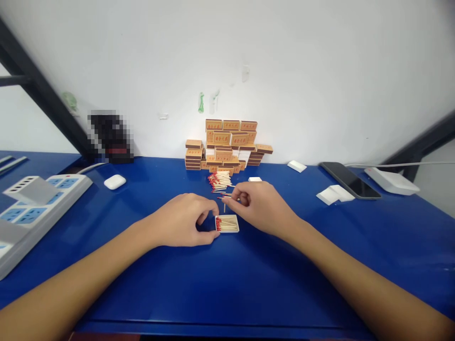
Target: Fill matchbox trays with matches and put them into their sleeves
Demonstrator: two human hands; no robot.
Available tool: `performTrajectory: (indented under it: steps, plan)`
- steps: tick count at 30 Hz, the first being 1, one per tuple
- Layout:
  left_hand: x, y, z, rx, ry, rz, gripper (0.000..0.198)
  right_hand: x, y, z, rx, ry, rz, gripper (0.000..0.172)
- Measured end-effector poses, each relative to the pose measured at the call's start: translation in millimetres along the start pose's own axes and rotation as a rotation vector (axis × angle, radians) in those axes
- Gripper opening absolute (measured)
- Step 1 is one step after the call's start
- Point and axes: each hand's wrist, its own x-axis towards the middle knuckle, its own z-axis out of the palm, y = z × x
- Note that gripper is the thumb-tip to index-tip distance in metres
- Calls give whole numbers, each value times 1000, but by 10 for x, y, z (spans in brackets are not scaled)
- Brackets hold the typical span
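A small white matchbox tray (pixel 237 230) holds several matches with their red heads to the left. My left hand (pixel 190 220) grips the tray's left end between thumb and fingers. Just beyond the tray, my right hand (pixel 261 206) pinches a single match (pixel 224 208), which points downward from the fingertips. A pile of loose red-tipped matches (pixel 221 178) lies behind the hands, with a few stray ones nearer the right fingers. Part of the right palm side is hidden by the curled fingers.
Stacked matchboxes (pixel 223 155) stand against the wall. White empty-looking trays (pixel 296 166) and folded white pieces (pixel 334 194) lie right, near a phone (pixel 350 180) and white device (pixel 393 181). A power strip (pixel 46 222) and earbud case (pixel 114 182) are left on the blue table (pixel 213 289).
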Motion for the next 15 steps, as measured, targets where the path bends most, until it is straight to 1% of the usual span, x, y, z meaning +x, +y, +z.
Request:
performTrajectory:
  steps: [1,3,5,7,11,15]
  plan:
    - [-2,3,7,1,-4,3,25,41,-7,23,4,-1,50,35]
    - [-4,8,19,-1,-9,0,24,110,-11,73,5,-50,126,34]
    - [-3,7,25,-6,-12,-6,24,143,-11,112,10,-96,162,30]
    - [0,3,23,-11,-13,-7,24,137,-15,124,21,-131,165,25]
    - [1,-10,18,-18,-15,-1,25,75,-20,68,0,-209,128,25]
    - [-9,-16,28,-24,-18,-3,27,59,83,-17,-83,-266,-41,17]
